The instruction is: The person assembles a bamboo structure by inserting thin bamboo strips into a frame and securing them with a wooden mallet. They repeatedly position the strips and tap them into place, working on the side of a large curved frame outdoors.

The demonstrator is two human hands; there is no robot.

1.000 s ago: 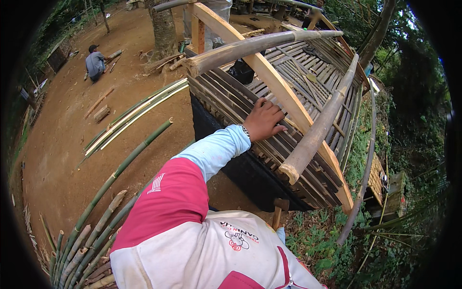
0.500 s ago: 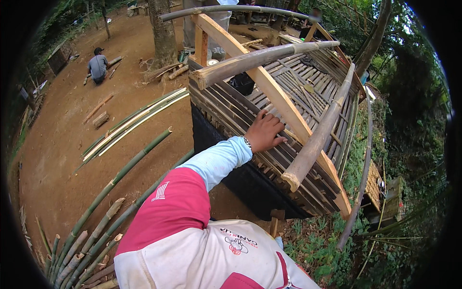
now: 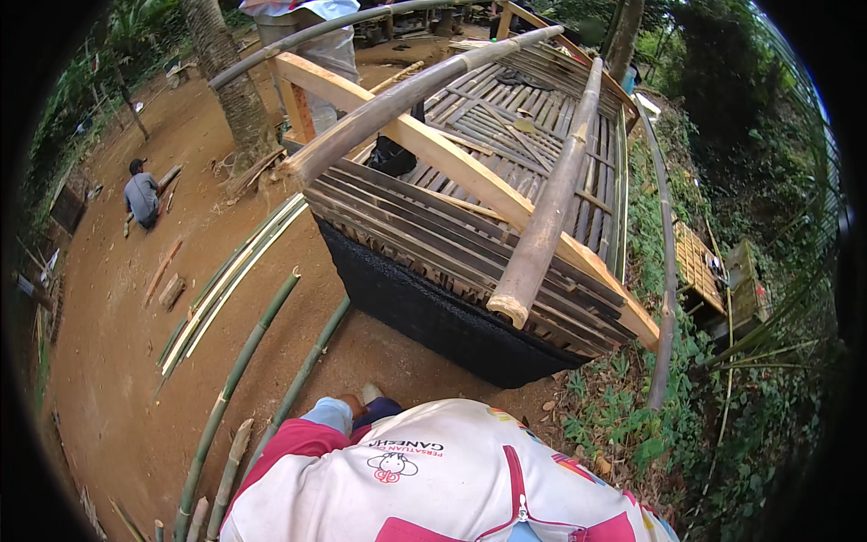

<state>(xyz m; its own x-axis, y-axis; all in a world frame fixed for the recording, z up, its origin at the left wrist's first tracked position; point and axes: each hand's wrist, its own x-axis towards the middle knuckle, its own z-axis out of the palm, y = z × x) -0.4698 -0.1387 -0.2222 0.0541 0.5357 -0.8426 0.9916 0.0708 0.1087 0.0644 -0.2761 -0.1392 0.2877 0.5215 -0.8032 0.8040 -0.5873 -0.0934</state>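
Observation:
My left hand hangs low beside my body, below the light blue cuff of my red-and-white jacket. Only a small part of it shows, and its fingers are hidden. It is apart from the bamboo-slat structure in front of me. Two thick bamboo poles run over the slats: a left one and a right one. A pale sawn beam slants beneath them. Black sheeting covers the structure's near side. My right hand is out of view.
Green bamboo poles lean at the lower left. Split bamboo strips and a short log lie on the bare earth. Another person crouches farther off, near a tree trunk. Plants cover the ground at right.
My left hand has come off the slats and dropped to my side. The view has shifted, so the structure sits farther left. A wooden-handled tool by my body is out of sight.

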